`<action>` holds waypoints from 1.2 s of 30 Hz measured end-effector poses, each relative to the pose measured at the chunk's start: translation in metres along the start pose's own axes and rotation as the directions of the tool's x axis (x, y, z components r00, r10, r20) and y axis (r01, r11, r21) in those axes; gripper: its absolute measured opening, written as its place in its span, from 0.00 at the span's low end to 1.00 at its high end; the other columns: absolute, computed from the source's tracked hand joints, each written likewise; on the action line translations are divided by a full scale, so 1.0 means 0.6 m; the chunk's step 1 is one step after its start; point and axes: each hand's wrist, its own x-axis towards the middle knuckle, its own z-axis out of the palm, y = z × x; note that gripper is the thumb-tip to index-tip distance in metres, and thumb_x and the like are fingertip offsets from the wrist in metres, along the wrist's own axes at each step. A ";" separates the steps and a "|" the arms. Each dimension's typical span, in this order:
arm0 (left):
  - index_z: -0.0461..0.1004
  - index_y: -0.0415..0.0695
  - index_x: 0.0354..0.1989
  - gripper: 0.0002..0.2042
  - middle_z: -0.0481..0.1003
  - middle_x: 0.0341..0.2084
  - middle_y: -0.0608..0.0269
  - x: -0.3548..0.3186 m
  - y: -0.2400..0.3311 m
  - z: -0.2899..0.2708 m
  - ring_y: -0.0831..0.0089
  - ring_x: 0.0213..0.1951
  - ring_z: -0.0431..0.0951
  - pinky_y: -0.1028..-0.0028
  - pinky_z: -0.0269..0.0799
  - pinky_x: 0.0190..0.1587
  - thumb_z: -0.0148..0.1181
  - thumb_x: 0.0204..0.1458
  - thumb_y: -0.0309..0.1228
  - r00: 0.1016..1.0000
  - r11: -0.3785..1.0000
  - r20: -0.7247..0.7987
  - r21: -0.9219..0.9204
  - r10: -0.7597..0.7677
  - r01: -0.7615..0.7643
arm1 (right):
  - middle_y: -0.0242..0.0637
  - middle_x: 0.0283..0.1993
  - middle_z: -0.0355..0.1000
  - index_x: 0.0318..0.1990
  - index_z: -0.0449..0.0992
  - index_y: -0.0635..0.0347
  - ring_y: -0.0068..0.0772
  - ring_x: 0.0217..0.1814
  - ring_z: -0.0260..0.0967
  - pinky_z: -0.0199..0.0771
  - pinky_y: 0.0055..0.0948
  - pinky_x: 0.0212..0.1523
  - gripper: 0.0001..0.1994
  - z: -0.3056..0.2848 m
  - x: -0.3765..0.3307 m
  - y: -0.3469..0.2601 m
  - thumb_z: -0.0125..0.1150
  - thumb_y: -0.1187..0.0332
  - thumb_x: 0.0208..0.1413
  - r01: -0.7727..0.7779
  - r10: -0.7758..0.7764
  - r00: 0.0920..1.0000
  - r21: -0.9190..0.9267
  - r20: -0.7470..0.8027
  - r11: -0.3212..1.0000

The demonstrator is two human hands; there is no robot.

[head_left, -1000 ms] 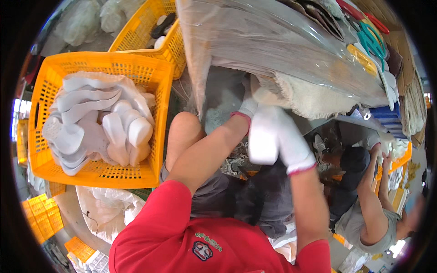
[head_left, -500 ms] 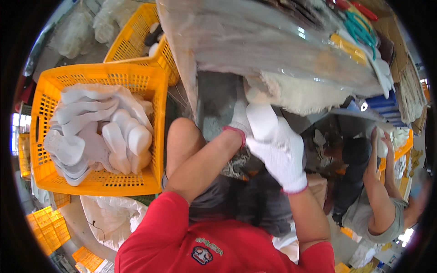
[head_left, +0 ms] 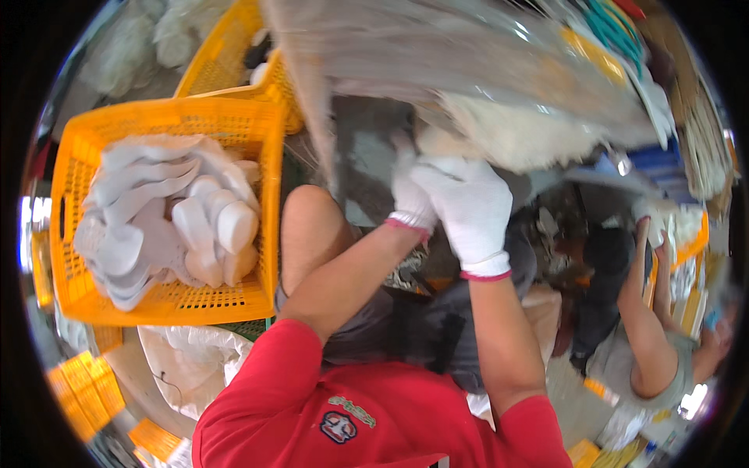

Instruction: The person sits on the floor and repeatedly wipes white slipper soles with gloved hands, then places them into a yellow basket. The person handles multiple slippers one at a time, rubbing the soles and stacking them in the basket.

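Note:
Both my hands wear white knit gloves with red cuffs and work close together under a plastic-covered bench. My right hand (head_left: 472, 210) is closed round a white insole (head_left: 447, 164), hiding most of it; only its far end shows. Against its left side my left hand (head_left: 411, 195) is closed too, its fingers partly blurred. Just beyond the gloves is a pale rounded part (head_left: 438, 142) under the bench; whether the insole touches it I cannot tell. To my left, an orange basket (head_left: 78, 304) holds a heap of white insoles (head_left: 148, 234).
Plastic sheeting (head_left: 468, 62) covers the bench in front, with a frayed cream cloth (head_left: 515, 144) hanging from its edge. Teal-handled scissors (head_left: 612, 35) lie at the far right. Another orange basket (head_left: 222, 58) stands behind the first. A co-worker (head_left: 647, 343) sits at my right.
My right hand has turned and moved slightly left and forward over the insole, covering what showed before. My left hand stays beside it. The view has shifted a little.

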 end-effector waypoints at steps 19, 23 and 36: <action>0.76 0.45 0.45 0.11 0.77 0.26 0.55 -0.023 0.012 -0.009 0.59 0.27 0.82 0.58 0.79 0.30 0.53 0.73 0.39 0.964 0.803 0.247 0.593 -0.099 -0.069 | 0.50 0.44 0.75 0.57 0.78 0.67 0.54 0.45 0.74 0.78 0.49 0.51 0.25 -0.064 -0.161 -0.022 0.75 0.65 0.54 0.133 -0.052 0.933 -0.208 0.355 0.969; 0.78 0.42 0.55 0.18 0.80 0.38 0.56 0.026 0.024 0.025 0.59 0.37 0.84 0.60 0.82 0.40 0.51 0.76 0.44 0.990 0.892 -0.139 0.442 -0.031 0.090 | 0.46 0.36 0.74 0.45 0.81 0.68 0.53 0.34 0.73 0.79 0.47 0.39 0.17 -0.047 -0.070 -0.004 0.72 0.63 0.56 0.362 -0.303 0.922 -0.260 0.239 0.895; 0.73 0.43 0.72 0.28 0.80 0.64 0.54 -0.094 0.039 0.056 0.60 0.68 0.77 0.62 0.70 0.73 0.47 0.79 0.53 0.951 0.950 -0.010 -0.062 -0.309 0.308 | 0.46 0.63 0.82 0.72 0.75 0.69 0.34 0.63 0.80 0.80 0.33 0.63 0.30 -0.076 -0.282 0.094 0.70 0.70 0.62 -0.508 0.606 0.782 0.711 0.144 0.487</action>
